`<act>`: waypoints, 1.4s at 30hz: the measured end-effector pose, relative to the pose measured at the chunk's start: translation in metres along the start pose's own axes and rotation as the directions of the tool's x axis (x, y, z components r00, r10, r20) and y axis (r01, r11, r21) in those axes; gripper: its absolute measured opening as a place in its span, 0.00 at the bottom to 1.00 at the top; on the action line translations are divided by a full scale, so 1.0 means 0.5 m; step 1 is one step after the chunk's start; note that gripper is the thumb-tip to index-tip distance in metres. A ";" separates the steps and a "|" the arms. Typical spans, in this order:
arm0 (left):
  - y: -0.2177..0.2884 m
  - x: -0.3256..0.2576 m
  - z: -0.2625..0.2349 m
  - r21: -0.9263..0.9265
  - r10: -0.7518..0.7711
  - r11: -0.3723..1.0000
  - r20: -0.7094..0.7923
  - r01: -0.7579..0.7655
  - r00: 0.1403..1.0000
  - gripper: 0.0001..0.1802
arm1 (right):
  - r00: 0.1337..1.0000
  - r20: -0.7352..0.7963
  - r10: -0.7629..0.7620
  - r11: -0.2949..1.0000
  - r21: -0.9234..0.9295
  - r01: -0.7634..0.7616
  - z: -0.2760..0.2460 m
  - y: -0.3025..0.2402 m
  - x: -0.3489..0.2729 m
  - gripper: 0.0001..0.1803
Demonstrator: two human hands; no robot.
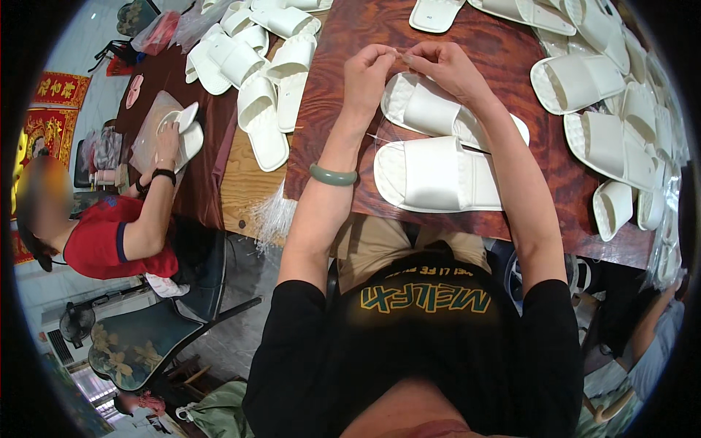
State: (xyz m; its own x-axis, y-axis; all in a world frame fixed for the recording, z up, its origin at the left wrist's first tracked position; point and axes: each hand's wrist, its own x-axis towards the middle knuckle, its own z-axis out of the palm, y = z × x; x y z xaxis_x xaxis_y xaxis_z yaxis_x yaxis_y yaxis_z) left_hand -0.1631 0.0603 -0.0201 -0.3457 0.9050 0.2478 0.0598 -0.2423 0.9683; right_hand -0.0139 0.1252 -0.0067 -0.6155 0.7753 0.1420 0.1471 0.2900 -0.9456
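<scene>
Here both hands meet above the dark wooden counter (350,131): the left hand (369,73) and right hand (445,69) pinch a thin, barely visible thread (400,52) between their fingertips. Just below them lies a pair of white slippers (438,153). More white slippers (613,95) are heaped to the right.

1 head cam, looks steeply down at near table (350,146), fisheye.
</scene>
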 end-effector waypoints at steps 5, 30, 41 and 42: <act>-0.018 -0.002 -0.002 0.111 0.065 0.992 0.020 -0.067 0.998 0.08 | 1.000 0.002 -0.027 0.999 0.039 0.027 0.006 0.025 0.001 0.14; -0.021 0.022 -0.008 0.448 0.341 0.830 0.061 -0.331 0.938 0.08 | 0.992 -0.058 -0.115 0.993 -0.011 0.114 0.000 0.016 0.038 0.13; -0.004 -0.029 0.001 0.401 0.191 0.892 0.083 -0.208 0.978 0.09 | 1.000 -0.016 -0.025 0.985 0.168 0.027 0.010 0.015 -0.015 0.06; -0.007 -0.035 -0.002 0.408 0.177 0.893 0.072 -0.191 0.982 0.10 | 1.000 -0.010 -0.016 0.982 0.189 0.018 0.015 0.024 -0.017 0.06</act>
State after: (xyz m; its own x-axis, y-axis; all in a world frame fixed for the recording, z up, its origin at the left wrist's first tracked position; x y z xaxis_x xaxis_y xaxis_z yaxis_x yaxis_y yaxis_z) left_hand -0.1580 0.0451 -0.0280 -0.2610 0.8709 0.4165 0.5014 -0.2464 0.8294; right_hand -0.0126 0.1176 -0.0212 -0.6104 0.7757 0.1604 -0.0128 0.1928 -0.9812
